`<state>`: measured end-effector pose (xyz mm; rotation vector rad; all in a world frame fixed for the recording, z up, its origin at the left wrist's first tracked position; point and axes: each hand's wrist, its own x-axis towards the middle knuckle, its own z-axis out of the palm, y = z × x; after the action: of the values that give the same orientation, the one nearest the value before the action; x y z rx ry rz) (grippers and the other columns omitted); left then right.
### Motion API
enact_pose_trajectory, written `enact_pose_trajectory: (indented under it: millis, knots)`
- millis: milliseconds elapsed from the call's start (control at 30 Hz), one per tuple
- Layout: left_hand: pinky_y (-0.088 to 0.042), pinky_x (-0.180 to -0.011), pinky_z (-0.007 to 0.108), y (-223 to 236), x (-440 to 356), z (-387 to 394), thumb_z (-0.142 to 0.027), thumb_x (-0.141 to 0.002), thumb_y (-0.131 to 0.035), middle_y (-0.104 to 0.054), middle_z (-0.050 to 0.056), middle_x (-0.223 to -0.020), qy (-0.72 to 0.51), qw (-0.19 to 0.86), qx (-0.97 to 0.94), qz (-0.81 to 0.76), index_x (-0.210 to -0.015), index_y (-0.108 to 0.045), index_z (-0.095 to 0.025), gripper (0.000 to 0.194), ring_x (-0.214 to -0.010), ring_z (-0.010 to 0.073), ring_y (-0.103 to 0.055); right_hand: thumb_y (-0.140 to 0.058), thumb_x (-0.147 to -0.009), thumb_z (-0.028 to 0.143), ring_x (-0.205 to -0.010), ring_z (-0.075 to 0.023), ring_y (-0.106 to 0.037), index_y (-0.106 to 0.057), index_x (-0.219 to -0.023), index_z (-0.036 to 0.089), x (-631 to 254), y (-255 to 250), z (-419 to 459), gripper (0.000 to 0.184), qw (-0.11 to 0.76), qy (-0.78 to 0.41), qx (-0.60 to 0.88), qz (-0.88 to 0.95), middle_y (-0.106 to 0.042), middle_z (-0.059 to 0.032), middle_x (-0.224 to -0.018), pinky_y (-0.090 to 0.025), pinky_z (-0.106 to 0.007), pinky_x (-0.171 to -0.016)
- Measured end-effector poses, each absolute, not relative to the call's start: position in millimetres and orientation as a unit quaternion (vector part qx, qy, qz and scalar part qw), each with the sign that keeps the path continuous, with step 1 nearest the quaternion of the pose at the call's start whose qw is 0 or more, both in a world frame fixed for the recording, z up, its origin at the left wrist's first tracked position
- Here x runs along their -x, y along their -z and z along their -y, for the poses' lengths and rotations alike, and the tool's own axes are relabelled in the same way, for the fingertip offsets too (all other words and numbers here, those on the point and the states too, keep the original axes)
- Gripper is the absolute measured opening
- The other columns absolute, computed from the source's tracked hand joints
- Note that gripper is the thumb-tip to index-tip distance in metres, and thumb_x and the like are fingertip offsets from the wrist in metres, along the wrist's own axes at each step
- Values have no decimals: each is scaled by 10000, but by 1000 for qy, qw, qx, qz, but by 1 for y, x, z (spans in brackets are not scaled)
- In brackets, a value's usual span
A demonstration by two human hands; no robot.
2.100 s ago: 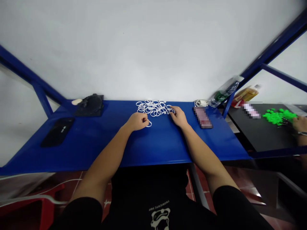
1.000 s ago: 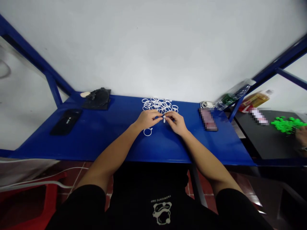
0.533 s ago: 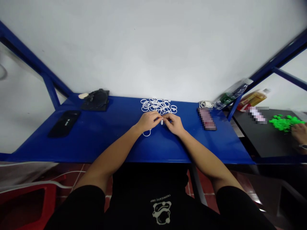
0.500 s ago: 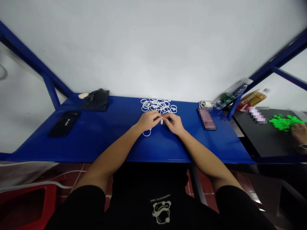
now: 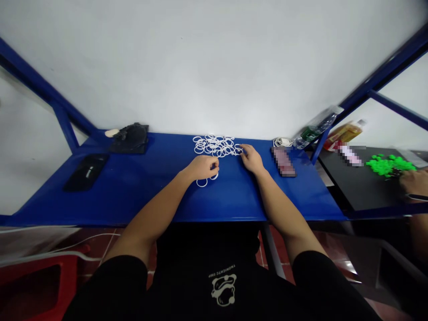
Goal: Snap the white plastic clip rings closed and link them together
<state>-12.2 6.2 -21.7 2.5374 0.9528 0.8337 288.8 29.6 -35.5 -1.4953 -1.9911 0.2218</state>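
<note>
Just in front of a pile of thin white plastic rings (image 5: pixel 214 145), my left hand (image 5: pixel 200 168) is closed, its fingers curled on a white ring (image 5: pixel 214 177) that hangs below them. Another loose ring (image 5: pixel 202 183) lies on the blue table under that wrist. At the pile's right end my right hand (image 5: pixel 252 159) reaches over the table, thumb and forefinger apart at the edge of an outer ring (image 5: pixel 238 149). Small clasp-like bits show on some rings, too small to make out.
On the blue table (image 5: pixel 160 196) lie a dark phone (image 5: pixel 86 172), black plastic (image 5: pixel 130 139), a blurred-out phone (image 5: pixel 283 161) and a coiled white cable (image 5: pixel 282 142). A clear bottle (image 5: pixel 316 127) leans at the right. Another person's hand (image 5: pixel 413 183) is near green pieces (image 5: pixel 388 166).
My hands have parted. The right has moved right and forward to the pile's end; the left has stayed near its place, with a ring now hanging from it.
</note>
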Motion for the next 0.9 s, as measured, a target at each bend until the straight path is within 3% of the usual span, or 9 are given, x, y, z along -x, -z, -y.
enact_pose_trajectory:
  millis: [133,233,333,467,667,800,900]
  knots:
    - [-517,-720,321,28,3,-4,-243,-902,-715,-773,5,-855,-262,152,-898,-318,-1109,-762,-250,212,-806,196,-727,-572,-967,144,-1274,-306,-700,-750,-1366,284,-282,40,-32,459,269,-77,573,770,-726,-74,-1447,-613,-470,-1085]
    - [-497,-716,310,26,-4,3,-301,-939,-739,-764,14,-879,-230,143,-912,-309,-1019,-782,-241,108,-810,192,-720,-579,-979,147,-1146,-301,-739,-788,-1283,272,-279,40,-30,389,255,-70,585,767,-744,-100,-1375,-631,-433,-995]
    - [-464,-683,302,21,-11,11,-357,-967,-751,-756,17,-867,-195,137,-923,-302,-932,-784,-230,136,-767,185,-703,-610,-984,170,-1043,-282,-743,-799,-1241,245,-281,40,-28,328,258,-67,598,756,-760,-122,-1255,-621,-408,-946]
    - [-439,-660,303,20,-17,19,-424,-989,-748,-768,29,-879,-162,111,-939,-282,-917,-780,-226,213,-765,195,-710,-665,-965,202,-961,-251,-726,-810,-1184,238,-283,38,-28,265,299,-84,577,755,-774,-102,-1130,-604,-393,-925]
    - [-431,-656,324,20,-24,28,-564,-980,-753,-785,37,-829,-151,111,-948,-256,-958,-793,-216,351,-772,227,-741,-700,-1000,405,-811,-226,-705,-832,-1090,210,-277,27,-17,252,424,-120,551,709,-805,-92,-1004,-604,-384,-838]
    - [-445,-701,319,12,-20,26,-633,-979,-723,-815,43,-933,-139,105,-945,-276,-1061,-803,-221,428,-856,229,-758,-711,-1009,508,-754,-199,-687,-841,-1120,215,-271,22,-8,338,437,-122,513,729,-816,-86,-974,-592,-342,-774]
    - [-436,-722,314,5,-6,14,-554,-1050,-630,-803,54,-920,-141,86,-917,-364,-1033,-800,-217,378,-859,221,-738,-686,-1034,520,-761,-190,-689,-838,-1163,227,-267,21,-5,354,433,-116,489,749,-818,-83,-990,-588,-334,-781]
